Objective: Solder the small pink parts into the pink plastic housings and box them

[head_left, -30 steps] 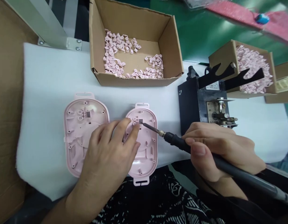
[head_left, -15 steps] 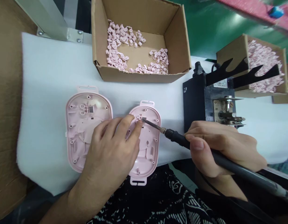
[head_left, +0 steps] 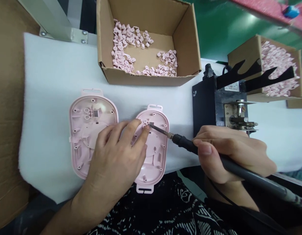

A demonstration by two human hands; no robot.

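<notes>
My right hand (head_left: 229, 151) is closed around the dark handle of a soldering iron (head_left: 184, 143). The iron's tip meets a small pink button piece (head_left: 145, 121) inside the right pink plastic shell (head_left: 151, 174), next to a small rectangular opening. My left hand (head_left: 119, 153) reaches over from the left, its fingers stretched out and somewhat apart. Its index and middle fingertips rest on the right shell by the button piece, partly hiding it. A second pink shell (head_left: 91, 130) lies to the left, partly under my left hand, with a similar button piece (head_left: 87, 113) in it.
A cardboard box (head_left: 151, 80) of small pink button pieces stands behind the shells. To the right is a black soldering station (head_left: 203, 107) with a forked holder (head_left: 239, 76). Another box (head_left: 244, 52) holds many pink parts. White padding (head_left: 48, 98) covers the table.
The iron's tip and both hands stay almost in place at the button piece. My right hand has shifted very slightly left; the whole view has moved a little.
</notes>
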